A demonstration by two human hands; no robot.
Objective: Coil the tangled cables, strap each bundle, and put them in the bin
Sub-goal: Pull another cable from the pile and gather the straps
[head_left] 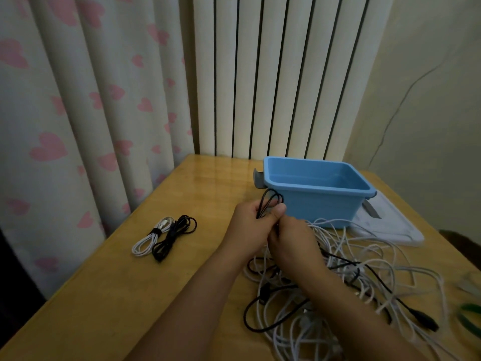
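Note:
My left hand [251, 220] grips loops of a black cable [270, 201] just in front of the blue bin [320, 188]. Directly below it, my right hand [292, 243] pinches the same black cable. A tangled heap of white and black cables [346, 282] spreads over the table under and to the right of my hands. A white strapped bundle [149, 239] and a black strapped bundle [174, 237] lie side by side on the left of the table. The bin holds no cables that I can see.
The wooden table [130, 295] stands against a curtain and a white radiator. A white lid [390, 225] lies behind the bin on the right. Green straps [468, 316] lie at the right edge. The table's left edge runs diagonally.

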